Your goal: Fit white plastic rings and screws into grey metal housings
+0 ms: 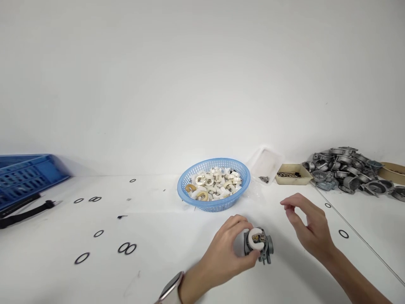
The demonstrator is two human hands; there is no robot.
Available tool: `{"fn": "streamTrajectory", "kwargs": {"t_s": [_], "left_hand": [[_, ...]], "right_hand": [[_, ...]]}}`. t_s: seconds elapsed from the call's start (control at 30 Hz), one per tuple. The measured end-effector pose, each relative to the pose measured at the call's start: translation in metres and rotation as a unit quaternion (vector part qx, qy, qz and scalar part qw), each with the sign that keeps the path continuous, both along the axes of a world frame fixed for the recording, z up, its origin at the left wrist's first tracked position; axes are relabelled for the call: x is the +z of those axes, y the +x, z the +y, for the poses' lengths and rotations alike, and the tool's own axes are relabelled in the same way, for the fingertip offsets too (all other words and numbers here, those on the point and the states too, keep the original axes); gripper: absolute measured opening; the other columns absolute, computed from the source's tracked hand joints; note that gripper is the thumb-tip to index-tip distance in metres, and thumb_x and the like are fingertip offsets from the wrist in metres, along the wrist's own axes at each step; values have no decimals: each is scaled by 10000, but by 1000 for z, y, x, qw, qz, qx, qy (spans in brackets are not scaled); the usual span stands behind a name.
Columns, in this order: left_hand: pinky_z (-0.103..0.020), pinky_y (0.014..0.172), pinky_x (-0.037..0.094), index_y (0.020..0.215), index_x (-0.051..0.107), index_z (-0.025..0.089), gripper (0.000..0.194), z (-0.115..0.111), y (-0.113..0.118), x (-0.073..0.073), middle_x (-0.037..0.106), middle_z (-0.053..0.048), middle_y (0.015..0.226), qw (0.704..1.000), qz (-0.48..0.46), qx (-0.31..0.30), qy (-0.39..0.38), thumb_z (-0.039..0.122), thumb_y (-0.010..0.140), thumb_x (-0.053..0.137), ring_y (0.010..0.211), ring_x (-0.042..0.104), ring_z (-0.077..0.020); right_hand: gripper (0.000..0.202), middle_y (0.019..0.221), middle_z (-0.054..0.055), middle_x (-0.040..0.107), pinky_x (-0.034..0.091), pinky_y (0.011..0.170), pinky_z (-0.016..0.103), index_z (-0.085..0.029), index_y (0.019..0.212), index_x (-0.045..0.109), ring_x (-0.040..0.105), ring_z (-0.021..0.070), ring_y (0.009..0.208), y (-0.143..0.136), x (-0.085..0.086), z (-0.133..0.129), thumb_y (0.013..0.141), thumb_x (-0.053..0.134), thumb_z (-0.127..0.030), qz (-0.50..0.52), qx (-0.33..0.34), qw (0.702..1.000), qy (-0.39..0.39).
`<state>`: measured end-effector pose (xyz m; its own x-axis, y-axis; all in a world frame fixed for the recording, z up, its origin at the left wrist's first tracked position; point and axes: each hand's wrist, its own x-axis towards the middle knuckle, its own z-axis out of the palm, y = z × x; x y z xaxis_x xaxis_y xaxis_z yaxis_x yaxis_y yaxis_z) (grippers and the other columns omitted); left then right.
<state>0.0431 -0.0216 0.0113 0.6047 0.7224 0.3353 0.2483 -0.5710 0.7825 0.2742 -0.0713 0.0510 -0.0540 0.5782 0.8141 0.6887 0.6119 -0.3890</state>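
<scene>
My left hand (226,251), with a watch on its wrist, grips a grey metal part (268,247) between thumb and fingers. A white C-shaped piece (253,240) sits on top of that part, with small brass fittings showing in its opening. To the right, my right hand (308,226) is raised above the white table with thumb and index finger curved toward each other. A gap shows between thumb and index finger, and I see nothing held. Behind my left hand stands a blue basket (213,206) full of white and yellowish C-shaped pieces.
A beige tray (294,181) of small parts and a clear tray (267,162) beside some screws (263,179) stand behind my right hand. Metal bowls (344,169) are heaped at right. Black rings (82,258) lie at left, near a blue crate (28,177).
</scene>
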Motion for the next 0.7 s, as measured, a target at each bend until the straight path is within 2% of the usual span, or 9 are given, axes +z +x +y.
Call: {"fn": "streamTrajectory", "kwargs": {"t_s": [0.23, 0.5, 0.7], "left_hand": [[-379, 924, 478, 1008, 617, 250, 283, -1, 1, 3, 641, -31, 1081, 1000, 18, -4, -7, 210, 739, 694, 1040, 606, -253], [-357, 888, 463, 973, 608, 258, 235, -2, 3, 1, 629, -13, 1031, 1000, 4, 1, -24, 225, 758, 698, 998, 600, -242], [-337, 834, 468, 953, 616, 248, 202, -2, 4, 4, 626, -7, 976, 1000, 11, -3, -22, 258, 781, 722, 924, 610, -226]], "right_hand": [[149, 781, 3, 635, 486, 599, 266, -223, 959, 639, 573, 143, 656, 6, -14, 12, 958, 515, -140, 17, -37, 999, -34], [160, 744, 19, 605, 367, 413, 239, -225, 960, 667, 555, 167, 647, 17, -26, 21, 967, 516, -275, 31, -90, 992, -84], [251, 784, 39, 618, 410, 430, 249, -226, 981, 663, 560, 185, 672, 24, -34, 26, 972, 474, -390, 3, -137, 981, -136]]}}
